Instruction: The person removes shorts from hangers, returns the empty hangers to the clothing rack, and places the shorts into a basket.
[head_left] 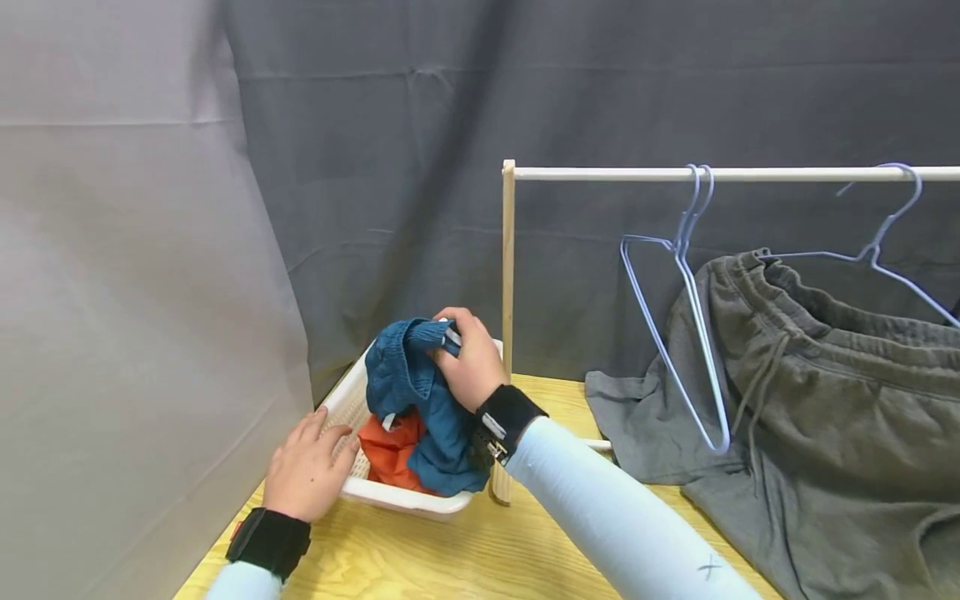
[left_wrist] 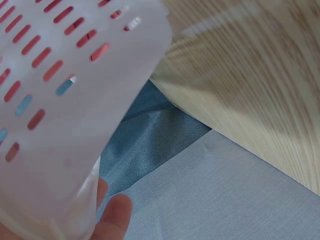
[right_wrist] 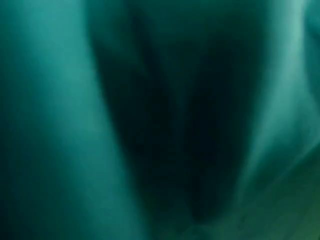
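A white plastic basket (head_left: 396, 497) with slotted walls stands on the wooden table. My left hand (head_left: 309, 463) grips its near-left rim, the thumb on the inner side; fingertips (left_wrist: 116, 212) show beside the basket wall (left_wrist: 120, 65) in the left wrist view. With my right hand (head_left: 474, 360) I pinch the ribbed edge of a blue garment (head_left: 401, 367) at the basket's far right. The garment hangs bunched from there down into the basket, over an orange-red cloth (head_left: 392, 454). Blue-green fabric (right_wrist: 60, 120) fills the right wrist view, blurred.
Right of the basket stands a rack with a wooden post (head_left: 507, 267) and white rail (head_left: 600, 174). Blue hangers (head_left: 701, 325) hang on it, and grey drawstring trousers (head_left: 840, 433) hang from another hanger (head_left: 873, 250). A pale cloth wall (head_left: 150, 292) rises close at left.
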